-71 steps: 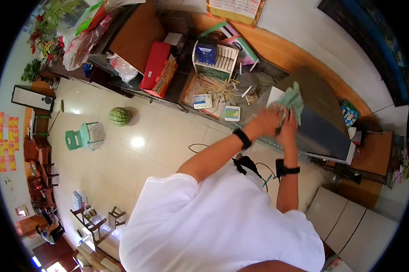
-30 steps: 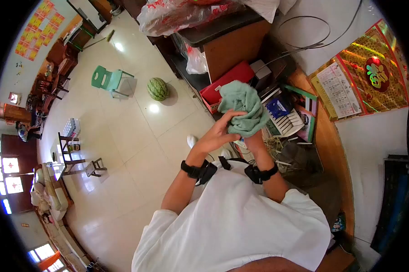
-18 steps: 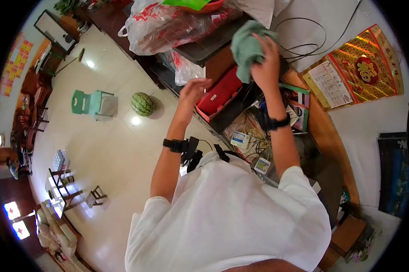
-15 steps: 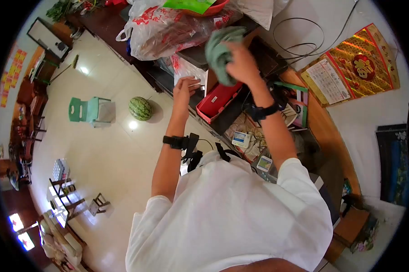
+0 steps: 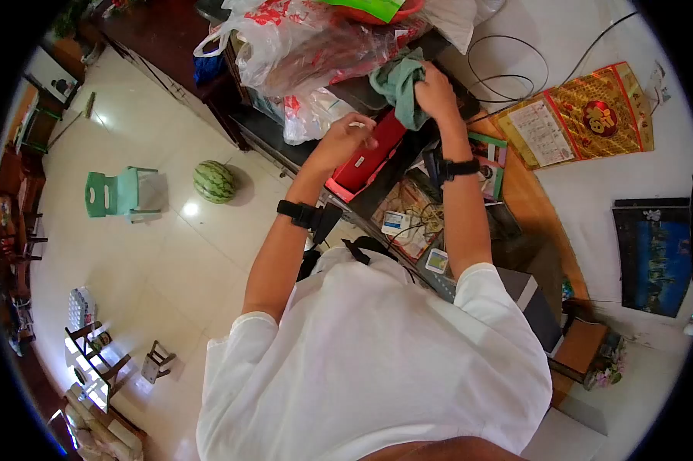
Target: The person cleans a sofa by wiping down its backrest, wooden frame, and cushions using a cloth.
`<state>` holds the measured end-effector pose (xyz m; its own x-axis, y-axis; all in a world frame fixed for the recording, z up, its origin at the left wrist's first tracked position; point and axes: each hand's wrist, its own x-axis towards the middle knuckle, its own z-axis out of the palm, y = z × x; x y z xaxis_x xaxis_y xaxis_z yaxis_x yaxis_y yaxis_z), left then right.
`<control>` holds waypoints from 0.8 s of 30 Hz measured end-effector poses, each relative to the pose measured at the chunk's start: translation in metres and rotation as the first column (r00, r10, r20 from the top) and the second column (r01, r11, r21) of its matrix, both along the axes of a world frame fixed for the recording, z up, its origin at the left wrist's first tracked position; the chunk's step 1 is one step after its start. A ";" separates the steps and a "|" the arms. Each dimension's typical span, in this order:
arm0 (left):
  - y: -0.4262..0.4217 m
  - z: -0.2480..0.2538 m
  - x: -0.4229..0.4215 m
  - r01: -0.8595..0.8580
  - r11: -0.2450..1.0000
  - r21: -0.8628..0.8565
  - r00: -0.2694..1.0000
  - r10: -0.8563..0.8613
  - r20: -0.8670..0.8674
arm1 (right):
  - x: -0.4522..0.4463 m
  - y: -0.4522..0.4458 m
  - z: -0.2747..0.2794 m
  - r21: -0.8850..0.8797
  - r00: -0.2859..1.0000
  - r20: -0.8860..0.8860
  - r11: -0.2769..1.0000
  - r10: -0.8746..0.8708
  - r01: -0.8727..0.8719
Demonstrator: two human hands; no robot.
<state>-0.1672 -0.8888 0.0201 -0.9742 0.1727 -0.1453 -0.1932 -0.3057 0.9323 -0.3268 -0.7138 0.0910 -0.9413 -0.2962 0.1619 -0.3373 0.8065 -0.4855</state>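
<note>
My right hand (image 5: 436,94) grips a bunched green cloth (image 5: 400,86) over the dark shelf unit, just beyond the far end of a red box (image 5: 368,163). To its left, my left hand (image 5: 346,141) hovers over the near part of the red box, its fingers loosely bent and apart, holding nothing. Clear plastic bags with red print (image 5: 285,46) lie on the unit beyond my left hand. Another bag (image 5: 314,115) hangs just left of that hand.
Cables and a small white device (image 5: 395,223) lie on the cabinet near my right forearm. A grey box-like object (image 5: 532,307) stands at the right. On the floor are a watermelon (image 5: 214,181), a green chair (image 5: 122,194) and a small stool (image 5: 157,363). A gold calendar (image 5: 580,119) hangs on the wall.
The cloth went from both hands into my right hand alone, and was carried from the grey object to the shelf unit. My left hand has come away from the cloth and opened. The view has turned.
</note>
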 end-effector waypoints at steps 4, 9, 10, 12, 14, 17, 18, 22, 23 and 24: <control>0.006 -0.015 0.012 0.047 0.997 -0.056 0.983 -0.056 -0.174 | 0.025 -0.008 0.009 0.000 0.999 0.027 1.000 0.023 -0.023; 0.001 0.012 0.036 -0.465 0.758 -0.457 0.824 0.181 -0.537 | 0.095 -0.020 0.005 0.018 0.968 -0.070 0.971 0.241 -0.240; 0.000 0.015 0.037 -0.456 0.771 -0.445 0.811 0.153 -0.565 | 0.108 -0.024 0.003 0.000 0.976 -0.071 0.978 0.207 -0.207; 0.000 0.027 0.040 -0.531 0.689 -0.492 0.753 0.118 -0.647 | 0.117 -0.023 -0.006 -0.023 0.982 -0.065 0.984 0.176 -0.178; -0.002 0.045 0.037 -0.613 0.586 -0.530 0.686 0.062 -0.725 | 0.112 -0.019 -0.023 -0.280 0.975 -0.093 0.935 0.202 -0.220; 0.006 0.065 0.021 -0.576 0.636 -0.514 0.620 -0.071 -0.781 | 0.104 -0.020 -0.023 -0.218 0.975 -0.131 0.954 0.181 -0.207; 0.012 0.069 0.013 -0.547 0.598 -0.586 0.660 -0.122 -0.741 | 0.103 -0.019 -0.023 -0.261 0.983 -0.103 0.950 0.151 -0.174; 0.035 0.066 -0.031 -0.499 0.496 -0.710 0.709 -0.238 -0.664 | 0.062 0.003 -0.031 -0.314 0.983 -0.071 0.932 0.167 -0.181; 0.042 0.064 -0.044 -0.513 0.452 -0.730 0.709 -0.256 -0.657 | 0.042 0.010 -0.052 -0.429 0.976 -0.115 0.877 0.186 -0.217; 0.050 0.061 -0.059 -0.511 0.455 -0.729 0.709 -0.256 -0.657 | 0.023 0.017 -0.063 -0.530 0.966 -0.160 0.807 0.205 -0.260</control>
